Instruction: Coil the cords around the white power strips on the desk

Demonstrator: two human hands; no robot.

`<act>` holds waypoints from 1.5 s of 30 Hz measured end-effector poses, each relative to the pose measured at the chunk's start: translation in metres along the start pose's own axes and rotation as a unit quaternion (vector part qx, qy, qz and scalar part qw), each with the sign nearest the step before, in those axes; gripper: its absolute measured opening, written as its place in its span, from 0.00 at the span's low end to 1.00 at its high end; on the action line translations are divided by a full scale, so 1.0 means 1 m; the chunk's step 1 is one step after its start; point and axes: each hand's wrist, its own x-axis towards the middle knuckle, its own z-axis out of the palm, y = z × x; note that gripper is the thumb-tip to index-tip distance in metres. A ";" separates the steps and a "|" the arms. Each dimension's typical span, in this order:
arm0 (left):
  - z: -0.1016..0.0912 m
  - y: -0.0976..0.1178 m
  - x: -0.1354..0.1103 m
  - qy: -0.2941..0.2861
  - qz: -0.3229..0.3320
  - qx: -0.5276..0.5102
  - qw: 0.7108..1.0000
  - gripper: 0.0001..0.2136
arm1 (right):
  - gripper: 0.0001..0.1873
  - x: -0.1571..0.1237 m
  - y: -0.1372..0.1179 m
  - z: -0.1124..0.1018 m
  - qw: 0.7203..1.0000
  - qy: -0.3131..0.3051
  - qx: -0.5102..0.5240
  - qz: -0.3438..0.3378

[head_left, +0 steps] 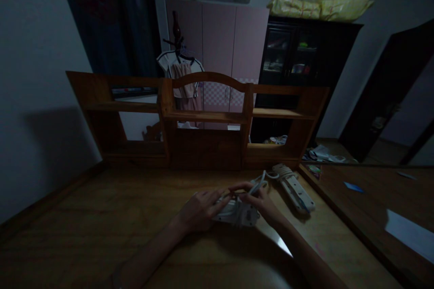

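Note:
On the wooden desk lies a white power strip with its cord wound round it. My left hand lies over its left end, fingers curled against it. My right hand is closed on the white cord just above the strip's right end, pinching a loop of it. A second white power strip, also with a bundled cord at its far end, lies a little to the right of my right hand, untouched.
A wooden shelf unit stands along the desk's back edge. To the right is another dark wooden surface with a white paper and small scraps. Behind are pink wardrobes, a dark cabinet and a clothes rack.

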 end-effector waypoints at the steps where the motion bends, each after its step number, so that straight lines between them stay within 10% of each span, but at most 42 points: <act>1: -0.001 -0.001 -0.001 0.000 -0.019 0.003 1.000 0.31 | 0.14 0.000 -0.001 -0.002 1.000 0.004 0.000 -0.011; 9: -0.003 -0.007 -0.003 0.029 -0.164 -0.027 0.986 0.41 | 0.16 0.006 0.004 -0.010 0.992 0.076 -0.066 -0.077; 16: 0.000 -0.015 -0.007 0.102 -0.245 -0.071 0.962 0.37 | 0.21 0.012 0.019 -0.009 0.990 0.123 -0.059 0.029; 25: -0.002 -0.013 -0.007 0.107 -0.113 -0.060 0.986 0.37 | 0.20 0.013 0.023 -0.010 0.980 0.151 0.124 0.034; 31: 0.000 -0.011 -0.003 0.083 -0.158 -0.053 0.983 0.41 | 0.24 0.013 0.012 -0.010 0.966 0.153 0.209 0.010; 39: 0.001 -0.018 -0.004 0.157 -0.399 -0.092 0.899 0.42 | 0.21 0.016 0.013 -0.013 0.953 0.163 0.254 0.026; 45: 0.008 -0.026 -0.007 0.288 -0.425 -0.194 0.836 0.36 | 0.22 0.015 0.016 -0.012 0.946 0.158 0.283 0.028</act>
